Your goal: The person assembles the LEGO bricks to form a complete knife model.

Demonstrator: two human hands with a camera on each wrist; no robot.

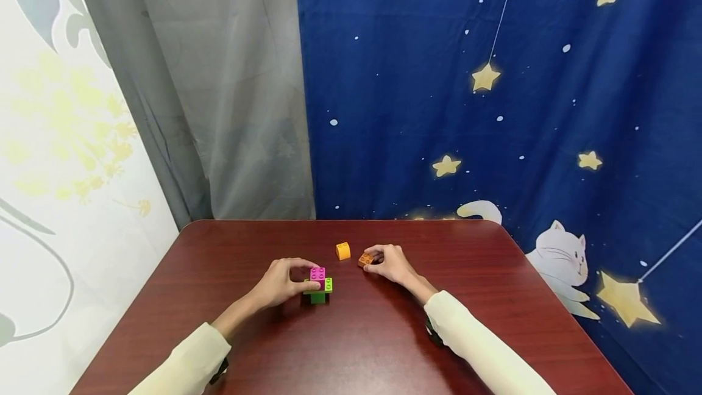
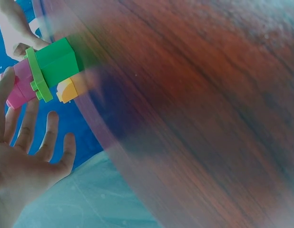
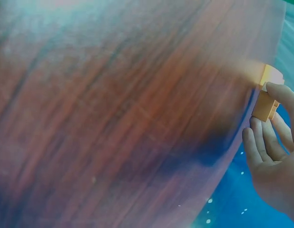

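Observation:
Between thumb and fingers my left hand [image 1: 283, 283] pinches a magenta toy brick [image 1: 317, 274]. It tops a small stack: beneath it lies a flat lime-green plate brick [image 1: 328, 285], and under that a darker green block [image 2: 57, 61]. My right hand [image 1: 390, 263] holds an orange-brown toy brick [image 1: 365, 259] by its sides, studs up, over the table to the right of the stack. A yellow-orange brick with a curved side [image 1: 343, 251] stands on the table, between the two hands and a little farther back.
The dark red wooden table [image 1: 351, 346] has rounded far corners. Behind it hang a grey curtain [image 1: 258, 108] and a blue curtain [image 1: 384, 108] with stars. A white patterned panel [image 1: 66, 157] is at the left.

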